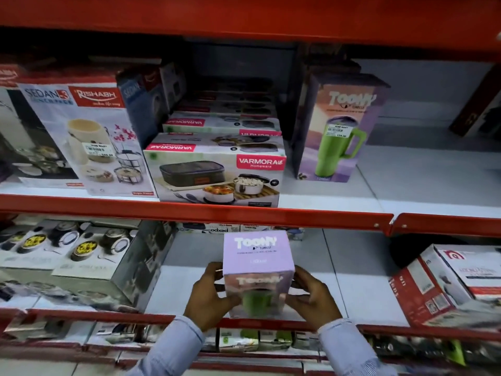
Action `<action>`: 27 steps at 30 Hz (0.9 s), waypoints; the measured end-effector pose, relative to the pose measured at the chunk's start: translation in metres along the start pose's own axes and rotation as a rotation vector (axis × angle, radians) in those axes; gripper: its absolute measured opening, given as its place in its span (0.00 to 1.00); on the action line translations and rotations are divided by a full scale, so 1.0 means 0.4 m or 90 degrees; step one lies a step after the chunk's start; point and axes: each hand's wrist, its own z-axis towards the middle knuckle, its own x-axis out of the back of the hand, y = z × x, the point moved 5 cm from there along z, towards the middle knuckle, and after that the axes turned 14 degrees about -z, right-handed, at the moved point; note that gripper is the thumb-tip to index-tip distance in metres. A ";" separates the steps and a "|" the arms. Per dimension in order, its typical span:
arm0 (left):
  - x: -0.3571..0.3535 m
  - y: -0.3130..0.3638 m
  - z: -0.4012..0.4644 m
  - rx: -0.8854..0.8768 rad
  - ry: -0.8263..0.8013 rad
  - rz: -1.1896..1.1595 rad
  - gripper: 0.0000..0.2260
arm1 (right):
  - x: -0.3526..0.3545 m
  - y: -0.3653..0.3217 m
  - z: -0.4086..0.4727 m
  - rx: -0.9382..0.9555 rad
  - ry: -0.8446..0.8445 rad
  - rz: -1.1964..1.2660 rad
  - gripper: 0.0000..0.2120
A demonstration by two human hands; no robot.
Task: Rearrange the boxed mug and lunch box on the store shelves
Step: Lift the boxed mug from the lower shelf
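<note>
Toony tumbler box is gripped upright between left hand and right hand at the lower shelf front; even side pressure should be kept, base level.

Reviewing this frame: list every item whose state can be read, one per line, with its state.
Toony box in hands: upright, closed, gripped on both sides, on the lower shelf.
Left hand: clasping the box's left side.
Right hand: clasping the box's right side.
Second Toony box: upright, closed, standing on the upper shelf, price sticker on the front.
Varmora lunch box: closed, front of a stacked row on the upper shelf.
Rishabh box: closed, leaning back, price-stickered.
</note>
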 end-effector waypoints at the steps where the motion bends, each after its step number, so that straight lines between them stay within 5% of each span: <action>1: 0.013 0.030 -0.020 -0.019 0.005 -0.011 0.27 | 0.033 -0.028 -0.023 0.025 0.028 0.011 0.27; 10: 0.021 0.308 -0.156 -0.176 0.072 -0.107 0.20 | 0.214 -0.205 -0.116 0.149 0.182 0.064 0.21; 18: -0.079 0.561 -0.202 -0.353 0.097 -0.113 0.25 | 0.434 -0.299 -0.157 0.259 0.322 0.088 0.21; 27: -0.215 0.703 -0.060 -0.443 0.087 -0.079 0.26 | 0.602 -0.356 -0.020 0.287 0.341 0.071 0.17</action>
